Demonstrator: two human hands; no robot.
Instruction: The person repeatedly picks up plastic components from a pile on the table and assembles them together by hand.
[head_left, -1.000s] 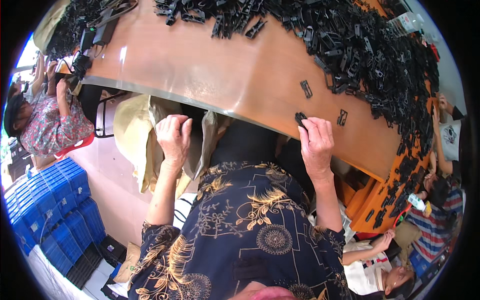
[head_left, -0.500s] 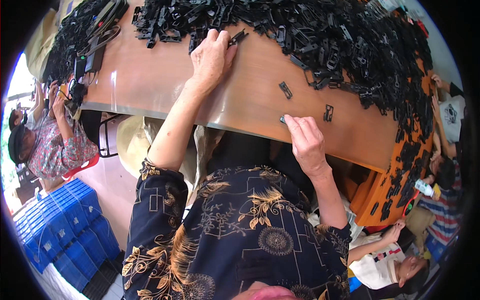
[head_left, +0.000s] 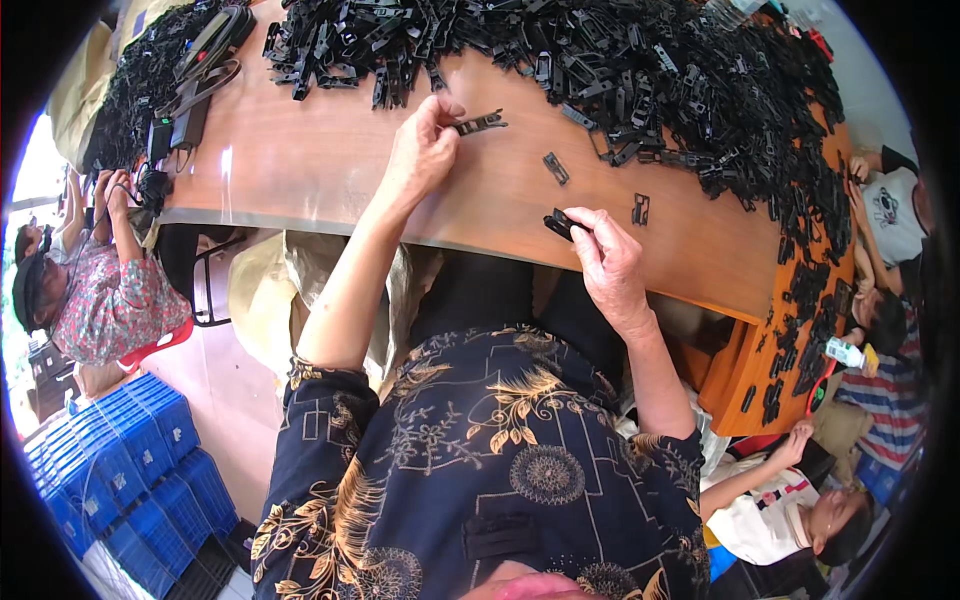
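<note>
Pinched in the fingers of my left hand point(head_left: 424, 150) is a slim black plastic clip-like part point(head_left: 483, 123), pointing to the right above the table. My right hand point(head_left: 612, 256) grips another small black plastic part point(head_left: 558, 224) between thumb and fingers, near the table's front edge. Two loose black frame-like pieces lie flat just beyond that hand: one piece point(head_left: 556, 168) farther off, the other piece point(head_left: 640, 209) to its right. Across the back of the wooden table point(head_left: 330, 160) spreads a large heap of similar black parts point(head_left: 640, 80).
More black parts and a dark strapped device point(head_left: 190, 120) sit at the far left. Blue crates point(head_left: 120, 450) are stacked on the floor at left. Several people work around, one person in a flowered shirt point(head_left: 115, 300) at left, others along the right side.
My left hand has drawn back from the heap with the black part in it. A black part now shows clearly in my right hand, where only a small end showed before.
</note>
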